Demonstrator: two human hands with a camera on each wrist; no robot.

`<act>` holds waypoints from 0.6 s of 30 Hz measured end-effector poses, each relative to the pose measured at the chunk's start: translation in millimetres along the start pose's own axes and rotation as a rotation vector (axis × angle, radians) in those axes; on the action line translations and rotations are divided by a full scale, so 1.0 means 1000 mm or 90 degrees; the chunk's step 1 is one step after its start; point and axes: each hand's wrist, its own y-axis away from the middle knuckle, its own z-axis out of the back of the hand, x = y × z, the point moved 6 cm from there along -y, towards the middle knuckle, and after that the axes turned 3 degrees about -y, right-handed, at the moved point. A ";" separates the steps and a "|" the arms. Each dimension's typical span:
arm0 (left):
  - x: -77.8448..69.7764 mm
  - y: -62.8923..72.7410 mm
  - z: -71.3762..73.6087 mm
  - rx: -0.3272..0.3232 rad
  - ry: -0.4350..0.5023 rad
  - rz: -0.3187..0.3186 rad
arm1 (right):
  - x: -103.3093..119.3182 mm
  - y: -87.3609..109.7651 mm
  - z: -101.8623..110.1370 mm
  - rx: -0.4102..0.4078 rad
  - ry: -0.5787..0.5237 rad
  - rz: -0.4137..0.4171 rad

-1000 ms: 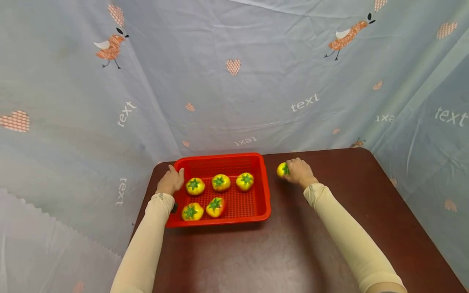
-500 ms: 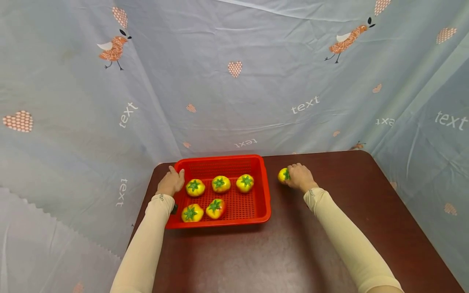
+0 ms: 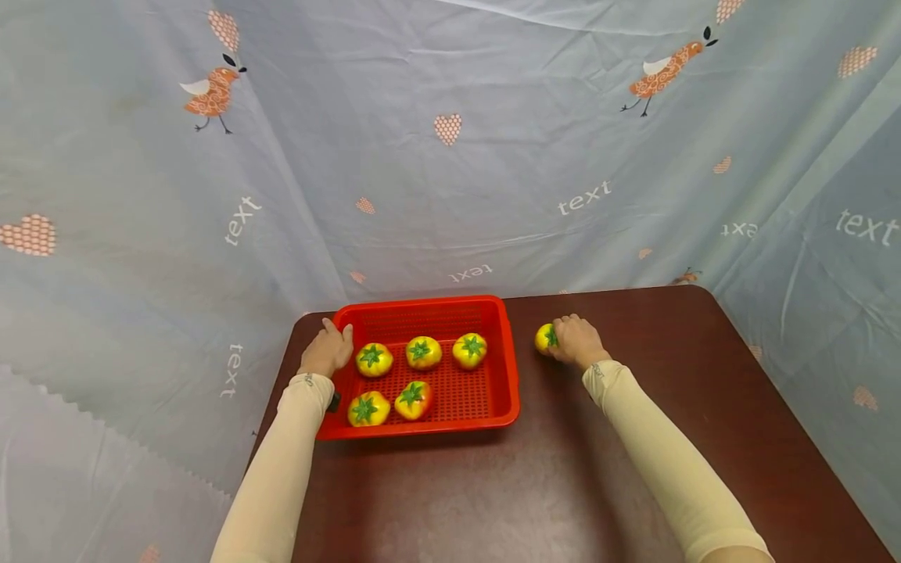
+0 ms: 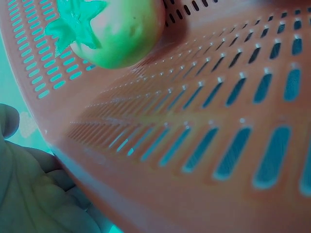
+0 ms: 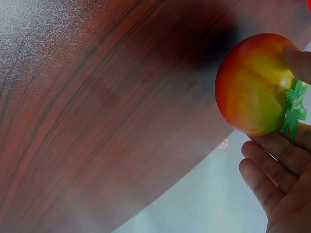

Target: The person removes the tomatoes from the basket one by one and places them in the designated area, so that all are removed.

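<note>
Yellow-red fruit (image 5: 255, 87) pinched by right hand (image 3: 579, 340), right of red basket (image 3: 507, 375). Left hand (image 3: 327, 349) at basket's left side, fingers loosely extended. Fruit judged light, stiff, slick; best held by rounded sides, clear of green crown (image 5: 294, 108).

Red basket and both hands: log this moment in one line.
red basket: five yellow fruits inside | left hand: at basket's left side | right hand: holds another fruit, right of basket
</note>
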 end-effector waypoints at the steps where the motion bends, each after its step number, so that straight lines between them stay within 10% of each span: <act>1: 0.001 0.000 0.000 0.000 0.000 -0.001 | 0.000 0.000 0.000 0.001 -0.001 -0.001; 18: 0.003 -0.001 -0.002 -0.005 0.009 0.003 | -0.001 0.002 -0.004 0.028 -0.010 -0.021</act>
